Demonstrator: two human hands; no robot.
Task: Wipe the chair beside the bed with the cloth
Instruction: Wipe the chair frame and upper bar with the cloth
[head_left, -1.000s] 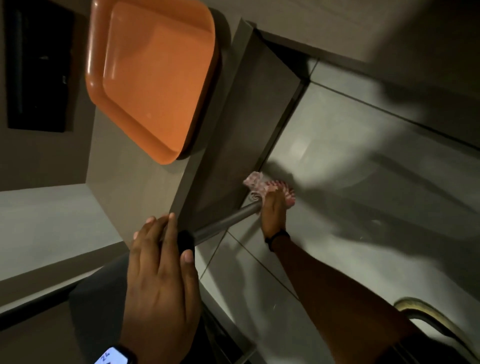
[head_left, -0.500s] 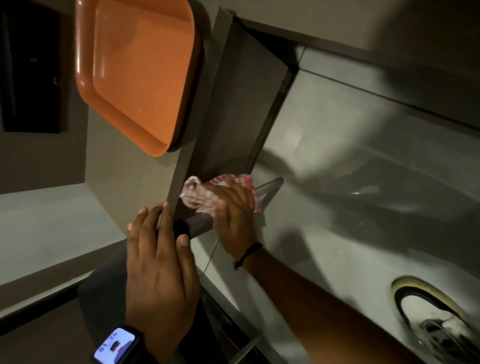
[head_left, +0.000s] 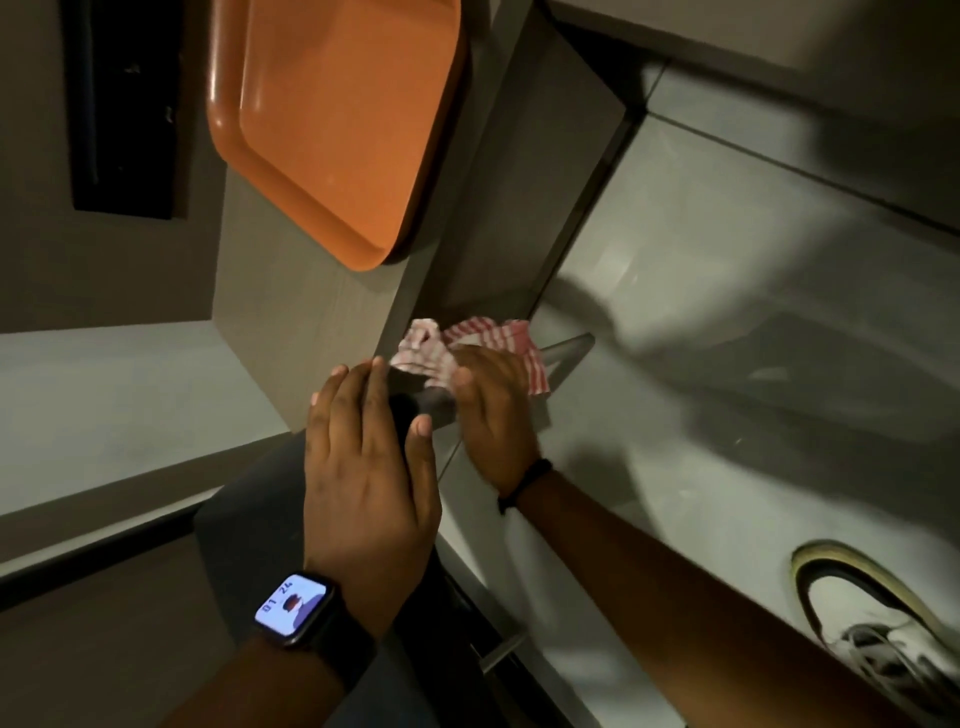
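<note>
The chair shows as a dark grey seat (head_left: 244, 519) with a metal leg (head_left: 569, 348) slanting away toward the pale tiled floor. My left hand (head_left: 369, 467), with a smartwatch on its wrist, grips the chair where the leg joins the seat. A red-and-white striped cloth (head_left: 488, 338) is wrapped over the leg's upper part. My right hand (head_left: 493, 410) presses that cloth around the leg, close beside my left hand. Only the leg's far end shows past the cloth.
An orange tray (head_left: 332, 119) lies on a wooden side table (head_left: 291, 312) just beyond the chair leg. A white sneaker (head_left: 872, 623) sits on the floor tiles at the lower right. A dark panel (head_left: 124, 104) fills the upper left wall.
My right hand slid the cloth along the leg from its far end up toward my left hand. My left hand kept its hold on the chair.
</note>
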